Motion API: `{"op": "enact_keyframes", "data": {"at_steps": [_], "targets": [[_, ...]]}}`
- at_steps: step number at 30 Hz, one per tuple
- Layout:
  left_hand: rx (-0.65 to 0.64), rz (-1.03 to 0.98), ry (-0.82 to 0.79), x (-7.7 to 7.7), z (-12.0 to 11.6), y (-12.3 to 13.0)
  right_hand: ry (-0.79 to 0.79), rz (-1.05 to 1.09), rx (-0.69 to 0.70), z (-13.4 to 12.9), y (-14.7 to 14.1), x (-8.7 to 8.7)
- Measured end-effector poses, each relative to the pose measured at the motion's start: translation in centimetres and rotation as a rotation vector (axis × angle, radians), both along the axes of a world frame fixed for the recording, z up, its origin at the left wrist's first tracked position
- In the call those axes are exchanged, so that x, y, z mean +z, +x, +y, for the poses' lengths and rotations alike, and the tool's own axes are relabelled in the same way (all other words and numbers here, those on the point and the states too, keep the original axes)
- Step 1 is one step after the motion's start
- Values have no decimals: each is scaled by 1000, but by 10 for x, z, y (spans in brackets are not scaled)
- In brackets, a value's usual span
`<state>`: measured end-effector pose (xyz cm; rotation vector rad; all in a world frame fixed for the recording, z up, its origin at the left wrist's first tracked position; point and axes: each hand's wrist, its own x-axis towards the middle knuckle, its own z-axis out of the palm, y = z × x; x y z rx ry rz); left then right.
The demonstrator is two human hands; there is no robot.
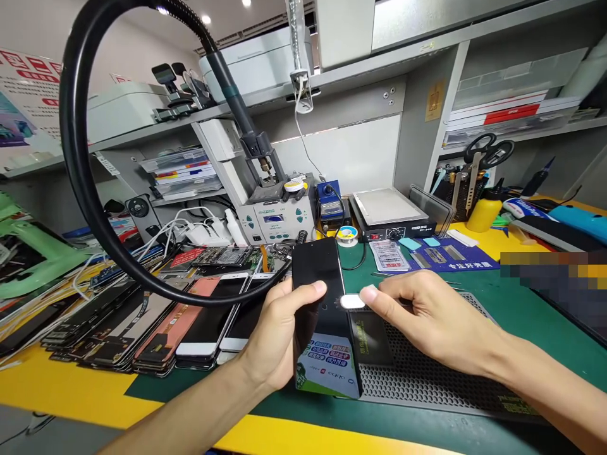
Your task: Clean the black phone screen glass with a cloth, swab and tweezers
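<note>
My left hand (277, 325) is wrapped round a smartphone (318, 262) with a dark, glossy front, its thumb lying on the glass. The phone stands tilted; coloured print and a green strip show on its lower part, perhaps as a reflection. Between thumb and fingers, my right hand (434, 316) pinches a small white rounded tool (353, 301) at the phone's right edge. Short dark bristles seem to stick out of its left end, but they are too small to be sure. Below the hands lies a grey perforated mat (417, 385) with a dark flat piece (370, 341) on it.
Stacked phones and screens (156, 328) fill the left side. A thick black hose (76, 126) loops across the left to a rework station (279, 218). At the back stand a heating plate (391, 208), a solder spool (346, 236), a yellow bottle (484, 210) and scissors (488, 151).
</note>
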<state>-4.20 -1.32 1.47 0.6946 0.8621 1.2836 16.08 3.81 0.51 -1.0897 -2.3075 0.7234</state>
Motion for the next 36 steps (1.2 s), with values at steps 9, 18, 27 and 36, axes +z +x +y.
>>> {"op": "enact_keyframes", "data": {"at_steps": [9,18,27,36], "targets": [[-1,24,80,3,-4,0,-47,111,-55,2,8,6],[-61,-44,45,0,-4,-2,0,53,27,-2,1,0],[-15,-214,5,12,-1,3,-67,86,-21,2,10,5],[-34,-242,5,9,-2,3,-89,144,1,-14,-6,7]]}}
